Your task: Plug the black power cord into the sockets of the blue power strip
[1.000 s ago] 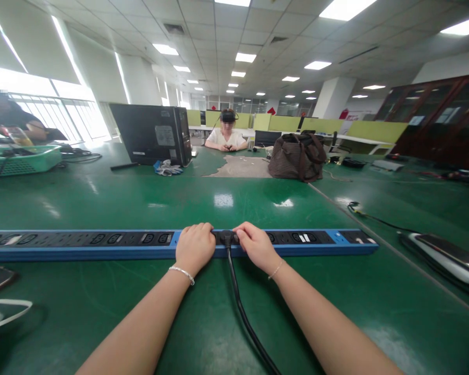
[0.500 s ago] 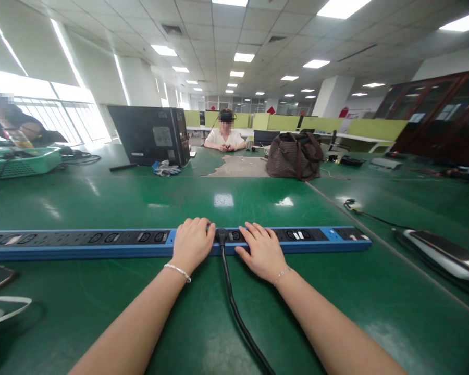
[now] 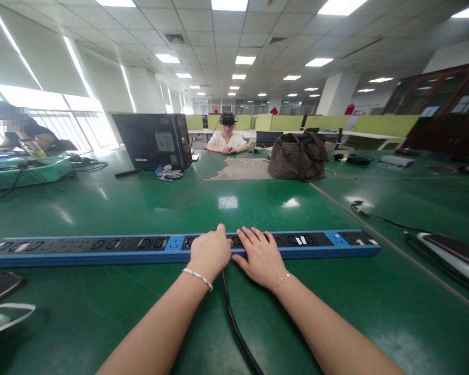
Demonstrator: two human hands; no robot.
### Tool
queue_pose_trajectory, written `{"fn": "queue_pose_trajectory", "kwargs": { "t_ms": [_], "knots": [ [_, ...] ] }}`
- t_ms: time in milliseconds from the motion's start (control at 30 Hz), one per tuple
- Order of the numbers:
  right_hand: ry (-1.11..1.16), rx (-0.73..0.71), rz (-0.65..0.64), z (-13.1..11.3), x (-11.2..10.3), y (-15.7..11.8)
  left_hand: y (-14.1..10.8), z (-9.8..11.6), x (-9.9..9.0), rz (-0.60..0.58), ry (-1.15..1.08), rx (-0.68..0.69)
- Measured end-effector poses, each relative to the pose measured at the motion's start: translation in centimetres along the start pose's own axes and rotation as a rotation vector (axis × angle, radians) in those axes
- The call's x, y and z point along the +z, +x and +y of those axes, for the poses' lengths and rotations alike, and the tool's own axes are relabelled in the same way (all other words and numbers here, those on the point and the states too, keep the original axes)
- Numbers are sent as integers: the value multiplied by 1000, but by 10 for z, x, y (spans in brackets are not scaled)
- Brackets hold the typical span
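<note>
A long blue power strip (image 3: 140,256) with black sockets lies across the green table. My left hand (image 3: 210,251) is closed around the plug of a black power cord (image 3: 234,323), near the strip's middle. The plug itself is hidden by my fingers; its cord runs out below them toward the table's near edge. My right hand (image 3: 260,255) rests on the strip just to the right, fingers spread and flat over the sockets, gripping nothing.
At left are a phone (image 3: 2,288), a white strap (image 3: 11,312) and a green basket (image 3: 27,177). Farther back stand a black computer case (image 3: 148,141), gloves (image 3: 169,173) and a brown bag (image 3: 295,159). A device with a cable (image 3: 453,252) lies right. Two people sit beyond.
My left hand has moved right from beside the plug and closed over it, covering it. My right hand stays spread on the strip. The view has shifted slightly.
</note>
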State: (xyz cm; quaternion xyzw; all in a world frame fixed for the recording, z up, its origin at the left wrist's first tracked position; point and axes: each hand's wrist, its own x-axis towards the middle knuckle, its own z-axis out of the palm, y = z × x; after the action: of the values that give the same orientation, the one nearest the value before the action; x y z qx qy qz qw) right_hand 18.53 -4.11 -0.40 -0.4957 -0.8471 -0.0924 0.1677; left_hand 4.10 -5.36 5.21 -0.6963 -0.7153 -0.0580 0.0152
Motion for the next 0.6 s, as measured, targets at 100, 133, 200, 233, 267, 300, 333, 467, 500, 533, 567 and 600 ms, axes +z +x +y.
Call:
{"fn": "queue_pose_trajectory", "kwargs": {
  "t_ms": [100,133,200,233,267,300,333,467,500,533,567,600],
  "knots": [
    [4,-10,-3,-2,1,1,1,-1,0,7,12,2],
    [6,-9,-2,-2,1,2,1,-1,0,22,18,5],
    [7,-6,1,-3,1,2,1,0,1,58,31,13],
    [5,-5,3,-3,1,2,0,0,1,71,40,19],
    [2,-4,6,-3,1,2,0,0,2,79,48,22],
    [-2,-4,10,-3,1,2,0,0,2,82,52,21],
    [-7,-4,12,-3,1,2,-1,0,2,81,50,14],
    [-24,-5,10,-3,1,2,-1,-2,2,64,8,-31],
    [-26,-4,10,-2,2,2,-1,-3,2,70,6,-37],
    [-28,-4,12,-2,2,2,-1,-3,2,78,9,-39],
    [-27,-4,15,-2,2,2,-1,-3,2,84,15,-39],
    [-25,-4,19,-2,2,2,-1,-4,2,89,20,-37]
  ]
}}
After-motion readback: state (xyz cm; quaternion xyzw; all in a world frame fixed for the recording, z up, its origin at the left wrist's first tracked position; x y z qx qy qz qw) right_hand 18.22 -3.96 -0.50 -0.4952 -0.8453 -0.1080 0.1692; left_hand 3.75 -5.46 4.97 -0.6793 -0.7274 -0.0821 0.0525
